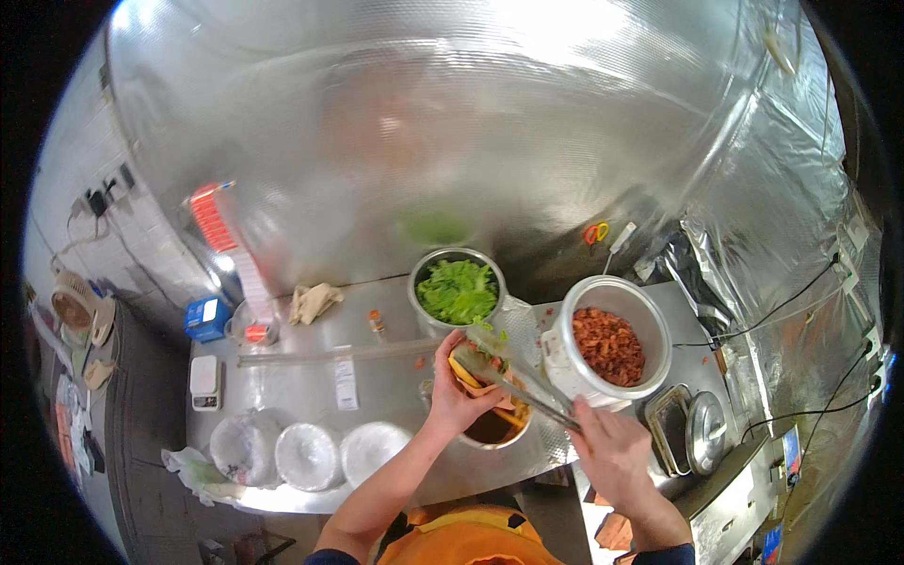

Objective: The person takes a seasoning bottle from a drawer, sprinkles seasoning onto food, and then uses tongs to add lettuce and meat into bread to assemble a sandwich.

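My left hand [460,391] is wrapped round a filled piece of bread [464,370] with a yellowish edge; its exact kind is hard to make out. My right hand [607,447] grips metal tongs [546,391], whose tips reach to the bread's opening with some green lettuce [485,331] at them. Beneath the bread stands a round pot [496,446] of dark brown liquid, partly hidden by my hands. Just beyond is a metal pot [415,299] heaped with lettuce leaves [457,291]. To the right, a larger white pot [572,371] contains chopped reddish-brown meat [607,347].
Stacks of white foam bowls [309,457] line the front left of the metal table [282,386]. Behind them are a small white scale [205,381], a blue box [206,318] and a crumpled cloth [314,302]. A metal lid [706,431] lies at right; orange-handled scissors [595,234] hang on the foil-covered wall.
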Tool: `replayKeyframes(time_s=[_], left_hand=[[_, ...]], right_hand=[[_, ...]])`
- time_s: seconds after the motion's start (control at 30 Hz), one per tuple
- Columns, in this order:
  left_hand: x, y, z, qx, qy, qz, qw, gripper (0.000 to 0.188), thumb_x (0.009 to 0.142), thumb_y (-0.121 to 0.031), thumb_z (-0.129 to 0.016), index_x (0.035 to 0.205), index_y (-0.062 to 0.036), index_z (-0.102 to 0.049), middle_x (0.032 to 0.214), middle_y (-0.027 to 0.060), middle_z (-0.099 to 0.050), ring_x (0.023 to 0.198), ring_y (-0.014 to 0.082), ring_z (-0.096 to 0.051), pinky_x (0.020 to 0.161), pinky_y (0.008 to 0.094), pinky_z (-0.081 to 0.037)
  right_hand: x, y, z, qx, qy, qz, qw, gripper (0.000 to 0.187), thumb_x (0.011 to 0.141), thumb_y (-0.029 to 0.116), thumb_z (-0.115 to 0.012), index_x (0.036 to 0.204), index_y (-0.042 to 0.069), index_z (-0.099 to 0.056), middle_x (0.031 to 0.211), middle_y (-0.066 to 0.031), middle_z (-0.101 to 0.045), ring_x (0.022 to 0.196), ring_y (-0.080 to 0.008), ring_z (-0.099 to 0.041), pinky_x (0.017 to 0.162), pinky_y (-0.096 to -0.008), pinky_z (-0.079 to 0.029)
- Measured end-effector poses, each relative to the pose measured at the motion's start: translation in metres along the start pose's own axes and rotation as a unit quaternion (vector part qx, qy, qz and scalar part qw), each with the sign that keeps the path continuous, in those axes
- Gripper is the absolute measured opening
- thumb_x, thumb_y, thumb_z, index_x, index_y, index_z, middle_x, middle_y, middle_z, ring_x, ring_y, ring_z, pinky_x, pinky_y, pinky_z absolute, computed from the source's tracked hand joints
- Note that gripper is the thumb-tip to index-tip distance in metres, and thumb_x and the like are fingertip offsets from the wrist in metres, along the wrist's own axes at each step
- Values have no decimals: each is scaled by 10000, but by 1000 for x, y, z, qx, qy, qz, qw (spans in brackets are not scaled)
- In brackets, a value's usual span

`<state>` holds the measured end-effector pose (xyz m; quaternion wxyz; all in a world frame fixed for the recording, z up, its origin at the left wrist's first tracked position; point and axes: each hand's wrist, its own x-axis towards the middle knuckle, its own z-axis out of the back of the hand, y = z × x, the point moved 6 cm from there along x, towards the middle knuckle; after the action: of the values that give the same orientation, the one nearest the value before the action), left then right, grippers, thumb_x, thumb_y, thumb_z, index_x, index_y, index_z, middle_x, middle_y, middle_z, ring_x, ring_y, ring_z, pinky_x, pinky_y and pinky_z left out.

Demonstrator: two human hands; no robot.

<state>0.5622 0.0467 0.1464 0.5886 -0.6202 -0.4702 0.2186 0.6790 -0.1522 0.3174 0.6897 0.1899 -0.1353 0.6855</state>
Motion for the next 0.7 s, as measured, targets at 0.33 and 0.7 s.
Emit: replayKeyframes(time_s=[0.33, 0.7], left_hand=[[-88, -66, 181, 85, -41, -16, 995, 973, 754, 11, -882, 1519, -54, -284, 1325, 121, -521, 1178, 205, -597, 1001, 358, -560], [-198, -90, 465, 123, -238, 70, 961, 979, 683, -69, -966, 1468, -36, -382, 1350, 112, -562, 1258, 215, -572, 1092, 378, -500]], right_hand=[[21, 192, -56, -9, 70, 80, 994, 519, 798, 88, -762, 1301, 13, -656, 852, -54, -621, 681, -242, -625, 601, -382, -496], [62, 293, -141, 266, 84, 20, 960, 504, 851, 145, -799, 1312, -2, -657, 871, -123, -702, 659, -295, -654, 598, -386, -506]])
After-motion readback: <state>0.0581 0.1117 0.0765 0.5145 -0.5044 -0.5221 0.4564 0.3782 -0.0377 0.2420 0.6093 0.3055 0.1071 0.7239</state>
